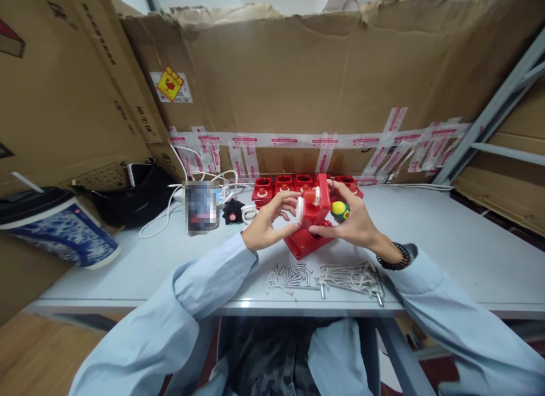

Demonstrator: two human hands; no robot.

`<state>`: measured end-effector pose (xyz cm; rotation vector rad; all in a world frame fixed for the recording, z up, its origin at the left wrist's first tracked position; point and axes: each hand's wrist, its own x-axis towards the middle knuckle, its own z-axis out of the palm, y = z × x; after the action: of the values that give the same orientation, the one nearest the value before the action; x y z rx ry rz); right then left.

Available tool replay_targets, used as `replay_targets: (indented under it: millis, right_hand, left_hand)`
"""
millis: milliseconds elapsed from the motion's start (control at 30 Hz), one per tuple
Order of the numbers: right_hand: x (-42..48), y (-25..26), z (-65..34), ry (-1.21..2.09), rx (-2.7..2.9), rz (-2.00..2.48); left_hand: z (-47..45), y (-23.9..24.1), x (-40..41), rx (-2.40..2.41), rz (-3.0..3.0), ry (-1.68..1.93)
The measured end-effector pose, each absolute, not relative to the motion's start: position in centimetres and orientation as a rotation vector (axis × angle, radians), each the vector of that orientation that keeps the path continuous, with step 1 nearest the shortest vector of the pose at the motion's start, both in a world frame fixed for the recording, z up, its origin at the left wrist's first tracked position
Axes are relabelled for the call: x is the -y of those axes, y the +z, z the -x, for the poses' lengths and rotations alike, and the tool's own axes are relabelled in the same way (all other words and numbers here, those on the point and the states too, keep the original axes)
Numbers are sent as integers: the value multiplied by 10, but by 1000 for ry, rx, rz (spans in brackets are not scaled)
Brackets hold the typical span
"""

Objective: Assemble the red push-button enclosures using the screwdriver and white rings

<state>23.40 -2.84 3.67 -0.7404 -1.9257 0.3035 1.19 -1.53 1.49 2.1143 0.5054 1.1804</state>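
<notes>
Both my hands hold a red plastic box (313,220) tilted up above the white table (447,242). My left hand (268,220) pinches a white ring (300,209) around a red button on the box's face. My right hand (355,220) grips the box's right side, with a green and yellow knob (339,210) showing between its fingers; a dark bead bracelet (394,258) is on that wrist. A row of several similar red boxes (284,186) stands behind, against the cardboard wall.
Piles of metal screws (293,275) and longer pins (353,276) lie near the front edge. A black part (232,212), white cables (170,211), a black bag (136,200) and a blue patterned cup (59,231) sit at left. Cardboard walls (319,83) enclose the table; a metal shelf frame (489,123) stands right.
</notes>
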Motion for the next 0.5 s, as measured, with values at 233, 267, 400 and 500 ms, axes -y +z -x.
replay_targets:
  millis: [233, 267, 400, 500]
  right_hand:
    - [31, 39, -232, 107, 2060, 646]
    - [32, 40, -231, 84, 2091, 616]
    - [32, 39, -229, 3, 2187, 488]
    - [31, 36, -228, -52, 2229, 469]
  left_hand:
    - [-19, 10, 15, -620, -1759, 1117]
    - [-21, 9, 15, -640, -1698, 1103]
    - [-25, 11, 16, -701, -1525, 984]
    - [-26, 13, 15, -698, -1418, 875]
